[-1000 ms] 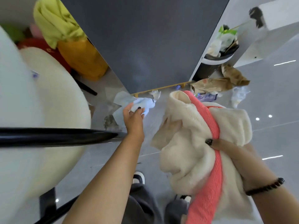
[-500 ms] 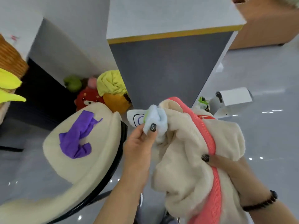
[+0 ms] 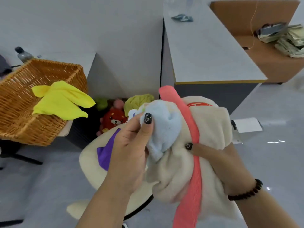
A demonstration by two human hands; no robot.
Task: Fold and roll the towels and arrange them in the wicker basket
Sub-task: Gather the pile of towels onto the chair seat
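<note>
The left hand pinches a small light blue towel between thumb and fingers, pressing it against the cream towel with a coral band that the right hand grips bunched up from the right side. Both towels sit in the near middle, held in the air above a cream chair with a purple cloth on its seat. Off to the far left, the wicker basket stands on a table edge, a yellow towel draped over its right rim. Soft toys lie on the floor beyond the chair
</note>
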